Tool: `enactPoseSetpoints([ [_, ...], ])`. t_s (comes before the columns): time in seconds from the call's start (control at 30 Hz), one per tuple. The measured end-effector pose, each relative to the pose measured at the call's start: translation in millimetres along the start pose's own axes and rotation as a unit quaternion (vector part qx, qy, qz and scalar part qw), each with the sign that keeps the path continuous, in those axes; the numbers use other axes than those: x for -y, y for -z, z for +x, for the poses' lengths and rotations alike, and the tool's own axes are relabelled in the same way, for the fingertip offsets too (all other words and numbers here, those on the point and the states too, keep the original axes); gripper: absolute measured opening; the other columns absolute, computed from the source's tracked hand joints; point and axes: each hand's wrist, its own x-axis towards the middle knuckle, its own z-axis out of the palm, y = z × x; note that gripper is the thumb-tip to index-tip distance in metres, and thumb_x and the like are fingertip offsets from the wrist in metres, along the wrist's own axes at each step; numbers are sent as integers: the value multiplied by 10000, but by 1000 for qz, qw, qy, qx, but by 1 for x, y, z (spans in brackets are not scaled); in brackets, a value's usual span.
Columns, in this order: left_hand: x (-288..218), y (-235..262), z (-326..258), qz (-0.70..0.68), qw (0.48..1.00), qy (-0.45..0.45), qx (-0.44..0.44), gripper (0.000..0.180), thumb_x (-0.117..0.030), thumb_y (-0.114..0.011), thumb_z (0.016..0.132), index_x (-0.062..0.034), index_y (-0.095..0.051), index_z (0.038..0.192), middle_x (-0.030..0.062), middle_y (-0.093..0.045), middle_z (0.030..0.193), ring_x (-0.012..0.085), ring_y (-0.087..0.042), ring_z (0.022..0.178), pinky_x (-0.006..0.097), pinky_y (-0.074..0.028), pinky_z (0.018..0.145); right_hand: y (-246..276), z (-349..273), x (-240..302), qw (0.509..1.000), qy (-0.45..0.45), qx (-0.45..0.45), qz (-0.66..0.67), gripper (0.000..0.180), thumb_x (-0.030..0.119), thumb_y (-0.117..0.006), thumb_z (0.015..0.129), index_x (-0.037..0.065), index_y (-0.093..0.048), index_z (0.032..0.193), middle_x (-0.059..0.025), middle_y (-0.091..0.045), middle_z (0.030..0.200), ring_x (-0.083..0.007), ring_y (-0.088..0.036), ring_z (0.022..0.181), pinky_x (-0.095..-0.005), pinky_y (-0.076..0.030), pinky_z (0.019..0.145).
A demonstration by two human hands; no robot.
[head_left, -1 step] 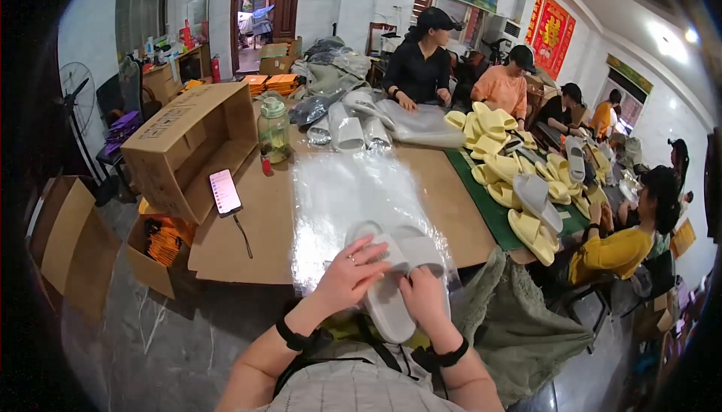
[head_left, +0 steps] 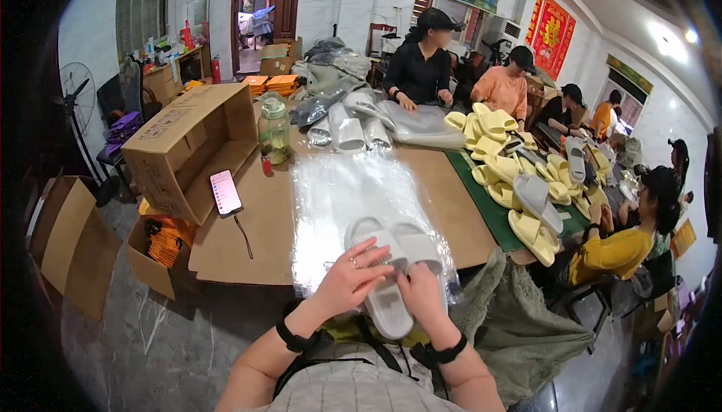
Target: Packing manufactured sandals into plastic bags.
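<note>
Two light grey slippers lie side by side at the near edge of the table, on a stack of clear plastic bags (head_left: 350, 186). My left hand (head_left: 350, 278) rests over the left slipper (head_left: 388, 316) from its outer side, its fingers stretched out and apart across the strap. Between the pair, my right hand (head_left: 423, 290) has its fingers curled at the right slipper (head_left: 415, 243) and closed on it; its fingertips are partly hidden. The left slipper's sole sticks out past the table edge toward me.
A phone (head_left: 226, 192), a green-lidded bottle (head_left: 273, 130) and a cardboard box (head_left: 188, 149) are on the left. Bagged grey slippers (head_left: 347, 130) lie at the far side. Yellow slippers (head_left: 492, 145) pile on the right, where several people work. Green cloth (head_left: 519, 329) hangs by my right arm.
The two slippers have shifted slightly away from me along the bags, with both hands staying on them.
</note>
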Motion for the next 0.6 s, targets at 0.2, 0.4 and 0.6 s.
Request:
enactPoseSetpoints([
  [0.2, -13, 8, -3, -44, 999, -4, 23, 262, -90, -694, 876, -134, -744, 1129, 54, -594, 1395, 321, -465, 1366, 431, -433, 1087, -51, 79, -18, 999, -5, -31, -16, 259, 224, -602, 936, -27, -627, 878, -254, -601, 961, -458, -616, 859, -528, -507, 765],
  [0.4, 2, 20, -12, -1, 998, 7, 56, 352, -144, -730, 857, -141, -706, 1207, 82, -547, 1443, 345, -453, 1373, 447, -417, 1099, -82, 104, -27, 992, 49, -112, 41, 357, 205, -645, 919, -40, -570, 1168, -277, -558, 1050, -474, -561, 1015, -527, -473, 868],
  [0.6, 47, 31, -31, 69, 988, 132, -31, 489, -256, -773, 829, -102, -652, 1277, 154, -521, 1447, 411, -416, 1379, 464, -395, 1109, -21, 10, 14, 985, 159, 11, 72, 405, 144, -671, 885, 1, -585, 1255, -225, -560, 1219, -419, -548, 1117, -464, -473, 946],
])
